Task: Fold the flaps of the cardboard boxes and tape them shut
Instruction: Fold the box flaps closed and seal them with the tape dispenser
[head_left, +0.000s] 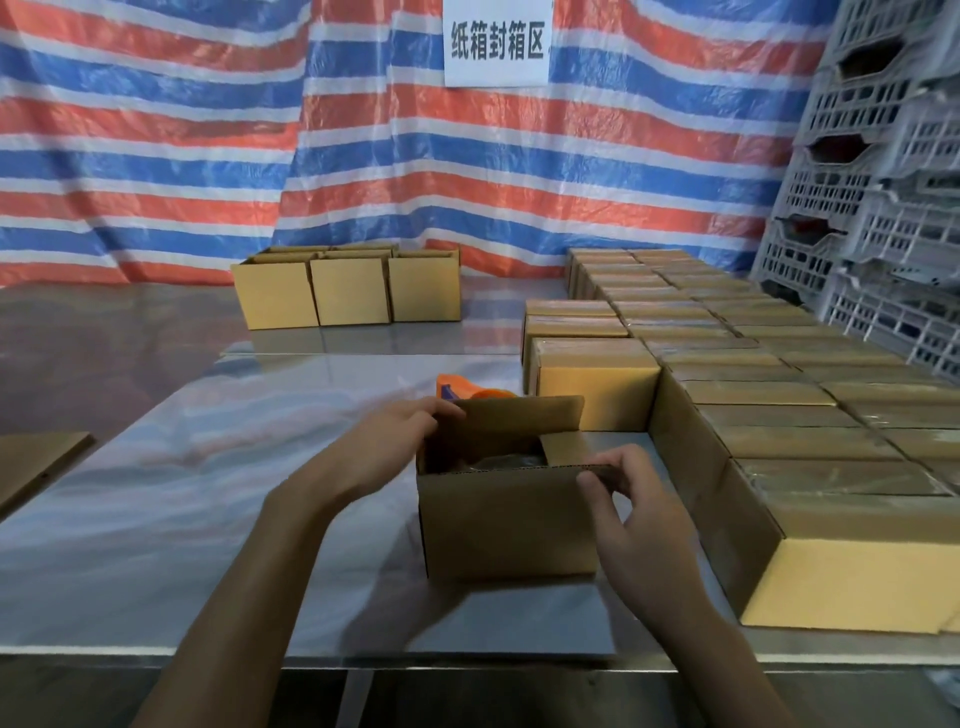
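Striped plastic sheeting (156, 130) in red, blue and white closes off the back. Polished metal table (208, 519) carries all stock. Sealed boxes (779, 415) fill its right side in tight rows. Three untaped boxes (348, 291) stand at the far centre, well apart from the work.

The open box (504, 525) sits upright near the front edge, between both hands. Left hand (400, 441) curls over its far-left upper corner, fingers against the raised far flap (519, 415). Right hand (639, 509) pinches the near-right top edge, thumb outside, fingers over the rim. Right side flap (563, 449) is partly turned in. Dark contents show inside, not identifiable. Orange tape dispenser (457, 387) lies just behind the box, partly hidden by the far flap, in neither hand.

Assessment: thin corrugated board, likely light, stiff across the panels and weak at the creases. Walls would probably buckle if squeezed. Flaps are best taken at their free edges and pressed flat. The table looks slick, so a one-sided push may slide the box; one hand should steady it.
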